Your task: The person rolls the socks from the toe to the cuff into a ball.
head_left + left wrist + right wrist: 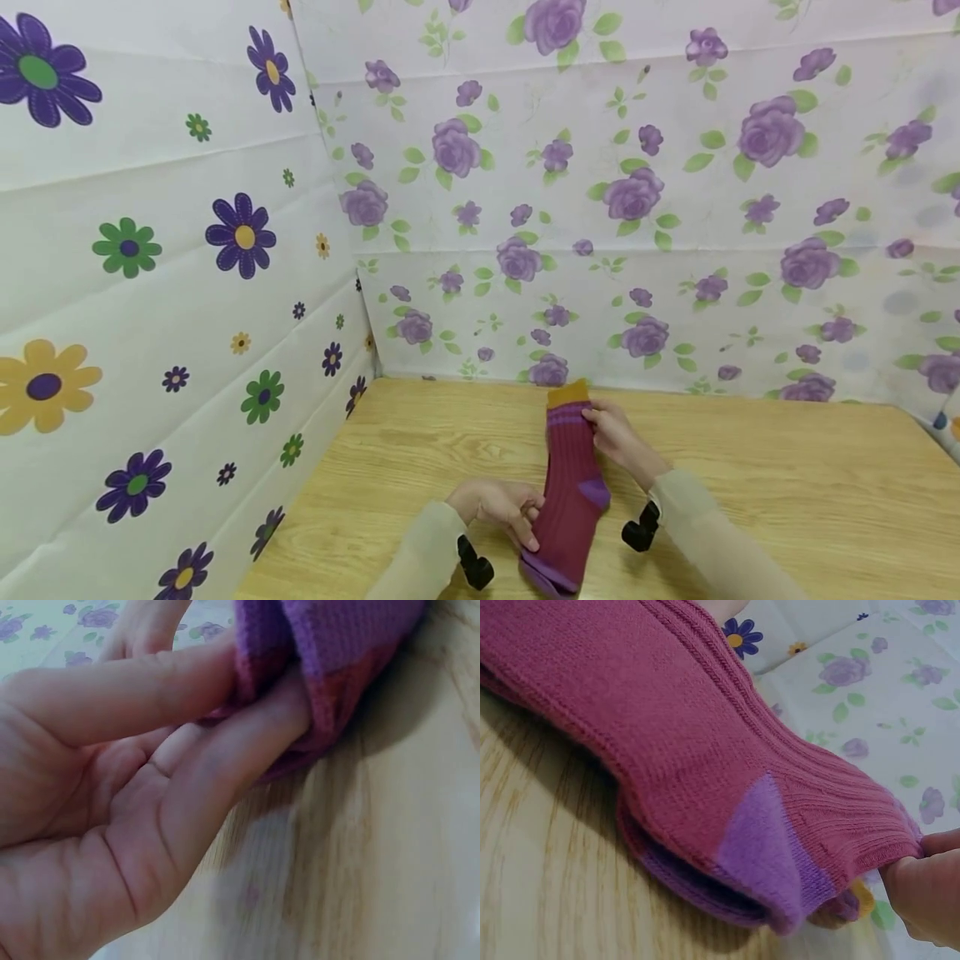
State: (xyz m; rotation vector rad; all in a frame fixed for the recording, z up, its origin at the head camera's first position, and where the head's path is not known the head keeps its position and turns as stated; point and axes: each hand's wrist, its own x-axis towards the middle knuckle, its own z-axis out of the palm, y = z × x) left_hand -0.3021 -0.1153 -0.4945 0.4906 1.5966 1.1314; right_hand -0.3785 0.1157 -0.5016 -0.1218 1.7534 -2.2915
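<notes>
A pair of maroon socks (567,475), laid one over the other, stretches lengthwise over the wooden table. Purple marks the heel (761,840) and toes, and the cuff is orange with purple stripes above the ribbing. My left hand (504,510) pinches the foot near the toe end, thumb on top. In the left wrist view, its fingers (255,735) reach under the layered purple and maroon knit. With my right hand (618,435) I pinch the cuff's right edge just below the orange band. The right wrist view shows the two sock layers slightly apart at the heel.
The wooden table (787,475) runs back to a white cloth wall (675,208) with purple roses. On the left stands another cloth wall (180,333) printed with bold daisies. Black wrist camera mounts (641,529) sit at both sleeves.
</notes>
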